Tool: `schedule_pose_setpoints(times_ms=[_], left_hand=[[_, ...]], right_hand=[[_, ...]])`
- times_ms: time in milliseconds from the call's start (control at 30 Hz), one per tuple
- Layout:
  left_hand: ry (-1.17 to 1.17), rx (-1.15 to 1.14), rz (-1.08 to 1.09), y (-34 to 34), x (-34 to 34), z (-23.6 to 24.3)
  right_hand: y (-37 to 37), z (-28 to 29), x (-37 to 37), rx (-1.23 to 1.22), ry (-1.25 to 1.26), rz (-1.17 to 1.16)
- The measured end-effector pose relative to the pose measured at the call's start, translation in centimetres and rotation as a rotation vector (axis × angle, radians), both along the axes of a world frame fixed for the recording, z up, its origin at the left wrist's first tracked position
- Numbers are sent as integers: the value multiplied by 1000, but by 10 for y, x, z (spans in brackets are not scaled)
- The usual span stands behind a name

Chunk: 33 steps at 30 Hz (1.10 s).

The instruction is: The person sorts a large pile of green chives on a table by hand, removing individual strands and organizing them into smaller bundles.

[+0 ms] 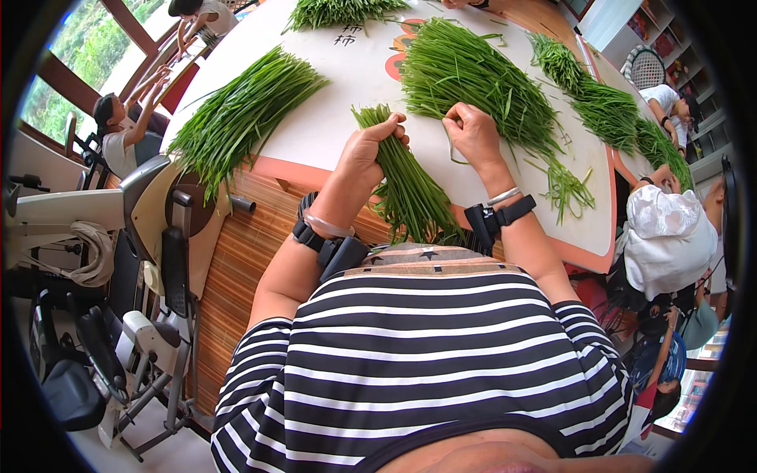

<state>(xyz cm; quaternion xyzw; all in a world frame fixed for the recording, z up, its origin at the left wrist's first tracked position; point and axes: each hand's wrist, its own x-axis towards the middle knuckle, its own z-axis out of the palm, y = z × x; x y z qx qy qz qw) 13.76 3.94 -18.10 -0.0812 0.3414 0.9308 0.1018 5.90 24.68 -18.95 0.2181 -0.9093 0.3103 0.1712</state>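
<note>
A bunch of long green garlic chives point(412, 193) is gripped near its top end by my left hand point(371, 148), the leaves slanting down toward my waist over the table's near edge. My right hand point(475, 135) is closed in a pinch beside it, with a thin chive blade hanging at the fingertips. Just beyond the right hand lies a big pile of chives point(473, 83) on the white table point(323, 130). Another heap of chives point(246, 114) rests to the left, its tips drooping over the edge.
Loose chive scraps point(569, 188) lie near the table's right corner. More chives point(603, 110) line the right side, with a person in white point(670, 240) there. Exercise equipment point(150, 236) stands on the left. Another chive pile point(343, 12) sits at the far side.
</note>
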Motion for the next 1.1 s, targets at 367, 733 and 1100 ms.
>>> schedule_pose_setpoints(times_ms=[367,733,1100], left_hand=[[7,-86,-26,11,-9,2],[-12,-97,34,8,-1,13],[25,-145,79,19,-22,5]], right_hand=[[-23,34,40,-351,-311,346],[-28,22,-8,19,97,24],[-31,43,34,-97,65,368]])
